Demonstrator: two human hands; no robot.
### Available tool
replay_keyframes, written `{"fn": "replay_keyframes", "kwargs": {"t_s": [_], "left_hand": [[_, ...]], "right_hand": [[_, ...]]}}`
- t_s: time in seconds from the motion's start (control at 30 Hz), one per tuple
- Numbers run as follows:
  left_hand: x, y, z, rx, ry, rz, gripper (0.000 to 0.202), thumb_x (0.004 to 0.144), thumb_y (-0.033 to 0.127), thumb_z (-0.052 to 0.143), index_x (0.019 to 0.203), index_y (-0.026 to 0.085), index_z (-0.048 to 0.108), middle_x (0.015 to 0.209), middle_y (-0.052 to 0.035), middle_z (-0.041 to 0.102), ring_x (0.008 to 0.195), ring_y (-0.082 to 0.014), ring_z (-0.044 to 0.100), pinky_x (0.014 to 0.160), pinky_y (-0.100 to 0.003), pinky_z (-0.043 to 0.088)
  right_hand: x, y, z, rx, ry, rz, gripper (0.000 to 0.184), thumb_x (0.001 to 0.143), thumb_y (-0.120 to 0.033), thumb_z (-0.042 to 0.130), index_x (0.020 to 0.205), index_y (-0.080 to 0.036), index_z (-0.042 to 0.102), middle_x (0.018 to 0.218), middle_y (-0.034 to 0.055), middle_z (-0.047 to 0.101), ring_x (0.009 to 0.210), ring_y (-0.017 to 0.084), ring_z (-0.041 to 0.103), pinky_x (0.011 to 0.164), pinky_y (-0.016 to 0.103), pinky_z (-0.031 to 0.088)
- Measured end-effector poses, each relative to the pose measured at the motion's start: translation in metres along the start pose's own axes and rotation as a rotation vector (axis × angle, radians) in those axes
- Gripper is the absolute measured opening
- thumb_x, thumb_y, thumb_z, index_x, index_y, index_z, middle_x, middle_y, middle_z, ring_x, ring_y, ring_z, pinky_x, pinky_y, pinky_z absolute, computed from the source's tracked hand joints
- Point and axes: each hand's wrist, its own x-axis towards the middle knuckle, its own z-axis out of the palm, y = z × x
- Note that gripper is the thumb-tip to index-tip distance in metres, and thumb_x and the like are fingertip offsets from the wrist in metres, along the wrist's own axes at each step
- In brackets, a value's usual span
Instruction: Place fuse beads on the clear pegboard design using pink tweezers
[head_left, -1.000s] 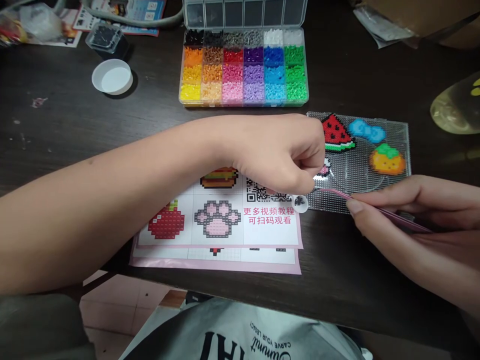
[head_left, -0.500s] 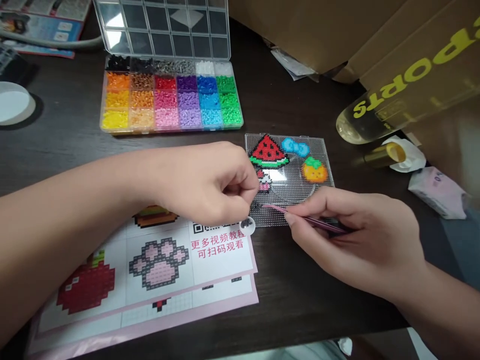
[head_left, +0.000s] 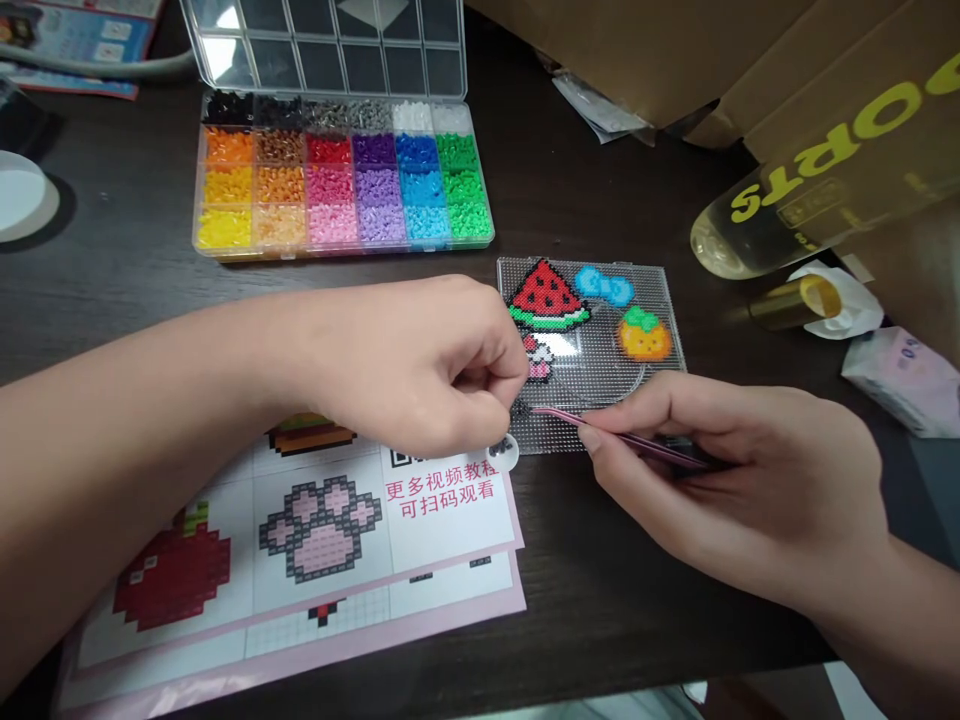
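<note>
My left hand [head_left: 420, 365] is curled into a loose fist at the left edge of a clear pegboard [head_left: 660, 295], its fingertips pinched over a small clear cap [head_left: 504, 452] with dark beads in it. My right hand [head_left: 720, 480] is closed on pink tweezers [head_left: 622, 437] whose tips reach left to the left hand's fingertips. On the pegboard lie bead shapes: a watermelon slice [head_left: 546, 297], a blue bow [head_left: 604, 285], an orange fruit [head_left: 645, 335] and a small pink and white piece [head_left: 537, 360]. What the left fingers hold, if anything, is hidden.
An open bead box [head_left: 337, 170] with coloured compartments stands at the back left. Pattern sheets [head_left: 315, 540] with an apple, a paw and a burger lie under my left arm. A bottle [head_left: 757, 215], cardboard boxes, a tissue pack [head_left: 900, 380] and a white lid [head_left: 22, 195] surround the work area.
The view swung right and down between one second ago and now. Both hands stayed together at the pegboard's left edge; the tweezers' tips moved slightly closer to the left fingers.
</note>
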Motion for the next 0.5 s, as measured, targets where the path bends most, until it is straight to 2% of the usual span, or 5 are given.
{"fn": "replay_keyframes", "kwargs": {"t_s": [0.13, 0.33, 0.5], "left_hand": [[0.0002, -0.0011, -0.0002, -0.002, 0.002, 0.036, 0.013, 0.067, 0.009, 0.059, 0.060, 0.020, 0.064, 0.046, 0.0058, 0.043, 0.041, -0.0083, 0.039, 0.037, -0.021, 0.029], [0.0005, -0.0026, -0.0012, 0.020, -0.018, 0.021, 0.014, 0.070, 0.010, 0.058, 0.062, 0.020, 0.064, 0.048, 0.0055, 0.046, 0.042, -0.0086, 0.041, 0.039, -0.021, 0.030], [0.0007, -0.0031, -0.0006, 0.014, -0.003, 0.034, 0.015, 0.070, 0.009, 0.057, 0.061, 0.019, 0.064, 0.049, 0.0054, 0.046, 0.043, -0.0081, 0.040, 0.038, -0.020, 0.028]], "right_hand": [[-0.0005, 0.0020, 0.0013, 0.004, 0.015, -0.001, 0.015, 0.089, -0.014, 0.067, 0.079, -0.025, 0.071, 0.065, -0.0040, 0.075, 0.044, 0.008, 0.055, 0.041, 0.022, 0.043], [-0.0039, 0.0034, 0.0004, 0.005, 0.021, -0.003, 0.014, 0.089, -0.014, 0.069, 0.081, -0.025, 0.071, 0.072, -0.0021, 0.079, 0.051, 0.012, 0.065, 0.042, 0.024, 0.046], [-0.0027, 0.0024, 0.0002, 0.003, 0.010, 0.000, 0.013, 0.089, -0.015, 0.069, 0.082, -0.025, 0.072, 0.071, -0.0021, 0.079, 0.049, 0.011, 0.063, 0.042, 0.024, 0.045]]}}
